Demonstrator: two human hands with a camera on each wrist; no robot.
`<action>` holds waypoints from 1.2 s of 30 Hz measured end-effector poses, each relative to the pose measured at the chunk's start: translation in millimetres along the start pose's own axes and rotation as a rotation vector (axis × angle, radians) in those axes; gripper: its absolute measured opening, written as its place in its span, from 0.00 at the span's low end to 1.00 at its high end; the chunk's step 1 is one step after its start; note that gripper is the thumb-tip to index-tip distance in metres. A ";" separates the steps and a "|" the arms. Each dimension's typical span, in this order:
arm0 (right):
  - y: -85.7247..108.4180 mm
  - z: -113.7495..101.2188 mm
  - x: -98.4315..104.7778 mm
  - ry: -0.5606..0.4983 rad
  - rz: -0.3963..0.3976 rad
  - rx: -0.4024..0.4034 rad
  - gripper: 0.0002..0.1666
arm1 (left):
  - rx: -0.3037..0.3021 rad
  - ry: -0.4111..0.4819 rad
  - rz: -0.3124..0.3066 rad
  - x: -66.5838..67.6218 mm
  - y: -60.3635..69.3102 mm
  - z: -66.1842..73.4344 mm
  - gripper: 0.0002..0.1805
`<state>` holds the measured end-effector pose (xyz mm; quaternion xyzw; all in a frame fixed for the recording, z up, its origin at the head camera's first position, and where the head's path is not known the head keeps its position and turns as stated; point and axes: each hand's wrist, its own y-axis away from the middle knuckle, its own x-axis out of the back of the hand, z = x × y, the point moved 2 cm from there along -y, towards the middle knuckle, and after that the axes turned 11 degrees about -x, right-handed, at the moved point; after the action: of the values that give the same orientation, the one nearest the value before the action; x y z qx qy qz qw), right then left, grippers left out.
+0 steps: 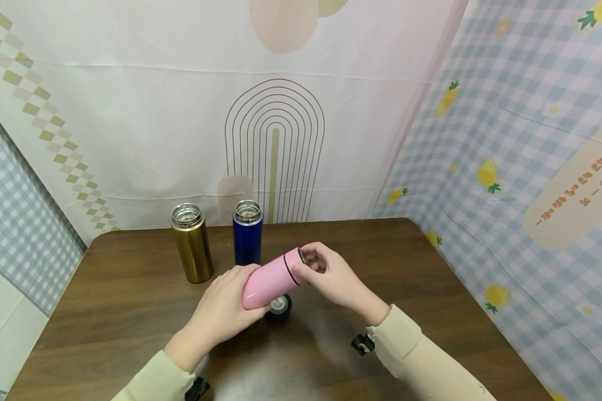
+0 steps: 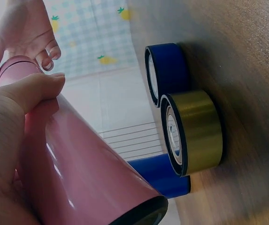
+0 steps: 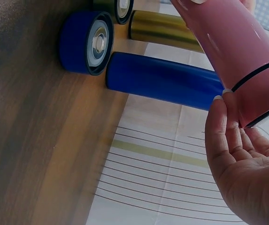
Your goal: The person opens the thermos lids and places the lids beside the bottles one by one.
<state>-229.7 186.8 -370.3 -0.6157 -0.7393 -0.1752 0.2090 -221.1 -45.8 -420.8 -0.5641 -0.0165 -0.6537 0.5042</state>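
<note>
A pink thermos bottle [image 1: 267, 284] is held tilted above the table, its capped end up and to the right. My left hand [image 1: 227, 305] grips its body, with the thumb along the side in the left wrist view. Around the pink lid [image 1: 294, 266], above a dark seam, are the curled fingers and thumb of my right hand [image 1: 333, 277]. The open blue bottle [image 1: 247, 239] and the open gold bottle [image 1: 193, 250] stand upright behind. Below the pink bottle, a blue lid [image 2: 169, 68] and a gold lid [image 2: 200, 131] lie with their undersides up.
The brown wooden table [image 1: 130, 323] ends at a white patterned cloth [image 1: 145, 128] at the back. A blue checked cloth [image 1: 461, 150] hangs on the right. Dark wrist-camera pieces show by both sleeves.
</note>
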 end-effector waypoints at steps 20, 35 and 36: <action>16.4 -22.3 1.3 -0.045 0.001 0.050 0.17 | 0.007 0.054 -0.018 2.4 8.2 -1.8 0.37; 5.9 7.8 -4.3 -0.061 0.013 0.118 0.17 | 0.051 0.080 -0.044 2.3 11.5 -7.0 0.39; 6.0 7.8 -4.3 -0.066 0.011 0.120 0.17 | 0.049 0.075 -0.040 2.6 11.2 -6.9 0.39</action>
<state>-223.9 188.4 -379.2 -0.6116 -0.7515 -0.1092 0.2220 -218.1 -57.1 -427.5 -0.5261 -0.0250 -0.6839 0.5048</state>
